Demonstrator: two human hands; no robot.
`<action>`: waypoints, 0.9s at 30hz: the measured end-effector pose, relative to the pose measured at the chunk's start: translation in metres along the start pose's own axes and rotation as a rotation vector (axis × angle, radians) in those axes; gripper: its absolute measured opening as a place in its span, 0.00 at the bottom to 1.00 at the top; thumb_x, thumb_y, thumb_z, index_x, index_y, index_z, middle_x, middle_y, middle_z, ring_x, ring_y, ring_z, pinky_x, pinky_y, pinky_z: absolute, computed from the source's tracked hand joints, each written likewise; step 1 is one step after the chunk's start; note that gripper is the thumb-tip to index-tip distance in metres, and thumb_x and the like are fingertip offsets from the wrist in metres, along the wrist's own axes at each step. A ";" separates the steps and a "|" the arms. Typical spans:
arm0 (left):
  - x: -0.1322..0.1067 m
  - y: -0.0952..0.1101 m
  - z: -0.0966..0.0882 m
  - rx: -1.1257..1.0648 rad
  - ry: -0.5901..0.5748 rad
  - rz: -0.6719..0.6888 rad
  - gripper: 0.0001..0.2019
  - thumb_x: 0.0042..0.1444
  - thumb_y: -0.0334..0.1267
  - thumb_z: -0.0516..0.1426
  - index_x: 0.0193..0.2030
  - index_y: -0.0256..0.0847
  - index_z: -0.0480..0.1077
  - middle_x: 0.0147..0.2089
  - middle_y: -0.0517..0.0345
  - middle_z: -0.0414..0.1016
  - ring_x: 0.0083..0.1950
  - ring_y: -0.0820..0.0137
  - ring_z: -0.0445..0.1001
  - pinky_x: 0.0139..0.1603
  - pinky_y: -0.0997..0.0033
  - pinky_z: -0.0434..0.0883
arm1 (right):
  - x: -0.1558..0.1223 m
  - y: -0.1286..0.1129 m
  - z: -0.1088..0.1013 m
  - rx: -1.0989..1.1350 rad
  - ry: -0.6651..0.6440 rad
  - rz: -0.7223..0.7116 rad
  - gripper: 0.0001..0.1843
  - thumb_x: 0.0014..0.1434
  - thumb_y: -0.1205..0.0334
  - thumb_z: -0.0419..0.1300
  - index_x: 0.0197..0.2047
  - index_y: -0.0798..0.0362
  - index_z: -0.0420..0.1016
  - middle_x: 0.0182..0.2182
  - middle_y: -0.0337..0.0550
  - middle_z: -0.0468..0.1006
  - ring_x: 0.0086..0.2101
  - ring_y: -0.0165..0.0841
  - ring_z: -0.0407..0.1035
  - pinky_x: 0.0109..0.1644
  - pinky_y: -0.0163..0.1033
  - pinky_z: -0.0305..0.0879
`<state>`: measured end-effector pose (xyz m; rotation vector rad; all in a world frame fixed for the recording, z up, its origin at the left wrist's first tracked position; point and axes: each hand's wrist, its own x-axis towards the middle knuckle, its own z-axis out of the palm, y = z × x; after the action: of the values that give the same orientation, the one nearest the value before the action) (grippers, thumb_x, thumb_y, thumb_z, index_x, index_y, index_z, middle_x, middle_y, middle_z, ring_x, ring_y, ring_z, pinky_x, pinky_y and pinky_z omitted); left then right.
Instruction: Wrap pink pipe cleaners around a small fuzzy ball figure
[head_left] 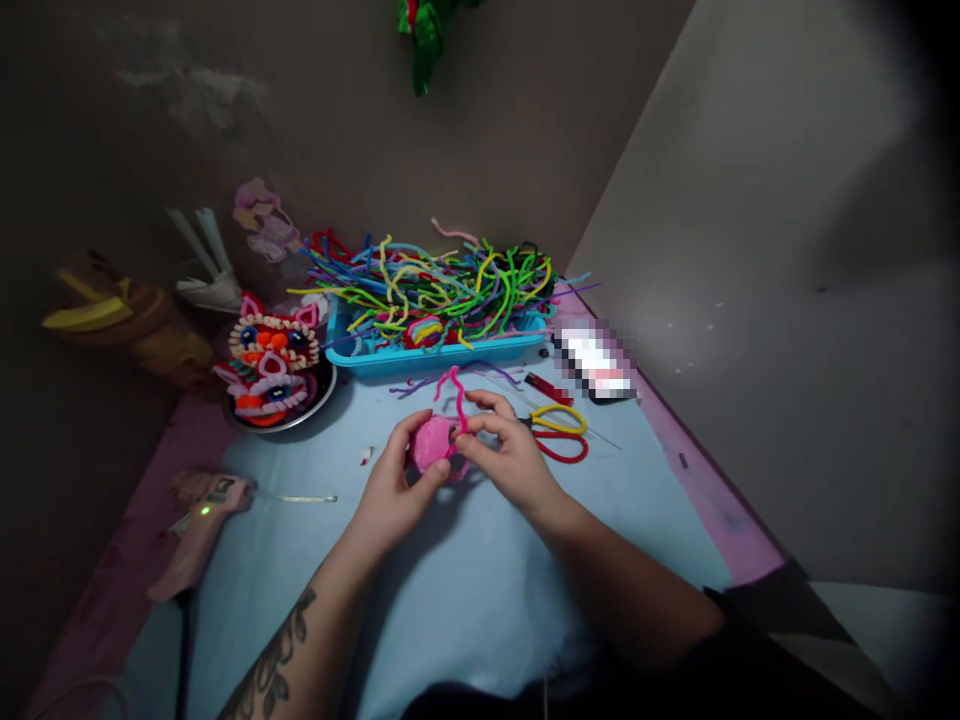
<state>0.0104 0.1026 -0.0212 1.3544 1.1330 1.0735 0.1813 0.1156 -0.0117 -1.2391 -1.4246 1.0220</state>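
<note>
In the middle of the head view, my left hand [401,472] is wrapped round a rounded pink craft piece [431,445], thumb in front and fingers behind. My right hand [506,450] pinches a bright pink pipe cleaner [460,395] against the right side of that piece. The pipe cleaner's bent upper end sticks up above both hands. My fingers cover part of the piece, and a dark spot shows at its right edge. Just beyond the right hand lie scissors [562,450] with yellow and red handles, their blades mostly hidden.
A blue tray [450,355] heaped with colourful pipe cleaners stands at the back. Left of it, a bowl [311,418] holds fuzzy animal-head figures. A pink glue gun [199,535] lies at left. A red lighter [549,388] and a phone [596,362] rest at right.
</note>
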 end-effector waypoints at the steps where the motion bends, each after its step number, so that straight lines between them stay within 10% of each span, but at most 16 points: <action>1: 0.000 0.000 0.000 0.032 -0.001 0.010 0.28 0.53 0.44 0.62 0.60 0.42 0.63 0.60 0.44 0.68 0.59 0.56 0.68 0.61 0.54 0.63 | 0.000 0.000 0.000 0.010 -0.012 0.007 0.07 0.53 0.57 0.65 0.27 0.50 0.75 0.54 0.47 0.67 0.58 0.42 0.61 0.64 0.51 0.52; 14: -0.003 -0.003 0.001 0.169 0.010 0.129 0.28 0.55 0.41 0.61 0.62 0.43 0.63 0.62 0.42 0.67 0.62 0.53 0.67 0.63 0.49 0.63 | 0.002 0.005 0.003 0.121 0.030 0.088 0.11 0.50 0.55 0.67 0.37 0.48 0.75 0.57 0.48 0.66 0.60 0.42 0.59 0.63 0.50 0.53; 22: 0.000 0.008 -0.013 0.262 -0.174 0.224 0.25 0.59 0.43 0.57 0.64 0.46 0.64 0.68 0.44 0.61 0.69 0.53 0.59 0.67 0.49 0.59 | 0.009 0.005 -0.007 0.344 -0.270 0.232 0.18 0.42 0.46 0.72 0.24 0.52 0.76 0.56 0.48 0.68 0.62 0.45 0.57 0.64 0.48 0.51; 27: -0.001 0.008 -0.007 0.376 0.198 0.291 0.26 0.54 0.43 0.62 0.60 0.43 0.66 0.64 0.44 0.65 0.64 0.56 0.65 0.59 0.55 0.67 | 0.007 0.006 0.006 0.540 -0.108 0.297 0.21 0.40 0.46 0.73 0.19 0.52 0.72 0.39 0.44 0.74 0.48 0.40 0.67 0.60 0.47 0.55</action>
<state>0.0043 0.1025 -0.0128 1.7789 1.3607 1.2676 0.1762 0.1236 -0.0181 -1.0146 -0.9572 1.5733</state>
